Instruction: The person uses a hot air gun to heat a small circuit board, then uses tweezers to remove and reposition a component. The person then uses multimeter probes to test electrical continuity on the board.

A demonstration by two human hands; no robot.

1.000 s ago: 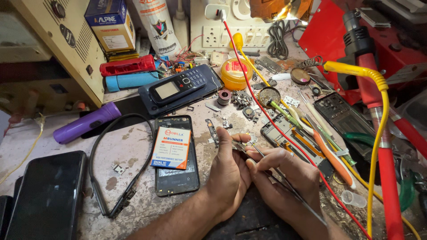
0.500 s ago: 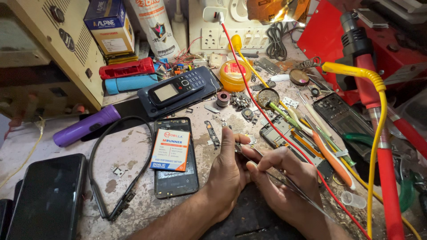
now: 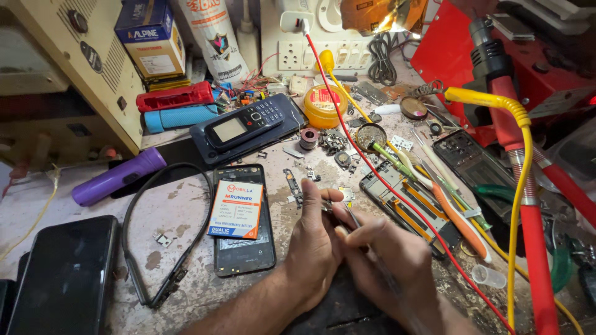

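So, a worn, stained grey work table is seen from the head view, w/ lots of stuff on it. At the left edge a big beige metal box w/ knobs is stood up. On the right a red stand w/ a yellow cable is seen, and a thin red wire is run across the table from the white wall sockets down to the lower right.

At the lower left a big black phone w/ a dark screen is laid flat. Next to it a black neckband cord is curled in a loop. Inside that loop's right side an opened black phone is laid, w/ a white and orange battery pack on top. Above that, a small dark keypad phone is rested on a black slab. A purple torch is laid to its left. A round yellow tin is placed behind, near the sockets.

Both hands are kept close together at the bottom middle, touching. The left hand is pinched shut on a tiny metal part, held just above the table between the open phone & a stripped phone frame. The right hand is closed on thin metal tweezers, and the tips are put at the tiny part.
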